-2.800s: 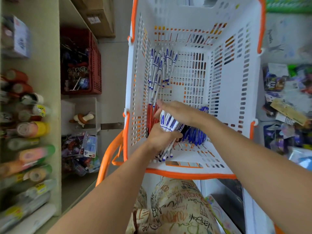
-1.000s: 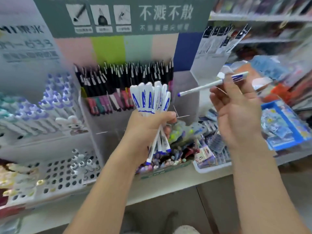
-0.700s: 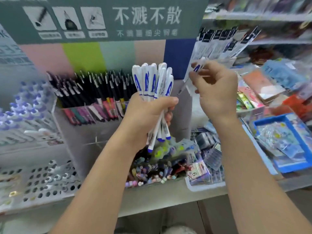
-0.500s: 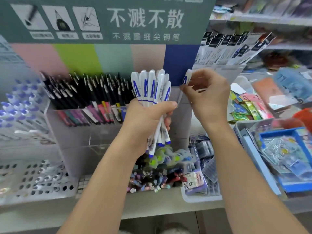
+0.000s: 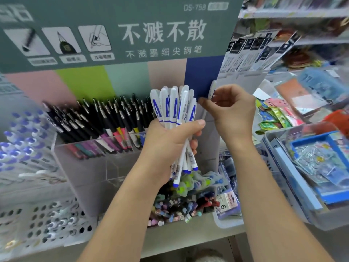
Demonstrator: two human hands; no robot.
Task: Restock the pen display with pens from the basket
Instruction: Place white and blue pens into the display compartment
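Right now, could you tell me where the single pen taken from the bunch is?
The single pen is pinched upright in the right hand, right of the bunch of pens in the left hand, before the display's dark blue panel.

The bundle of pens [image 5: 174,118] is white with blue clips and blue tips. The display sign [image 5: 113,31] is dull grey-green with white lettering, and below it the backing board [image 5: 132,80] runs in vertical bands of pink, lime green, pale teal, dusty pink and dark blue. The pens in the clear display box [image 5: 105,120] have black caps with silver clips over pink, yellow, white and purple barrels. At the right lies a bright blue tray [image 5: 328,195].
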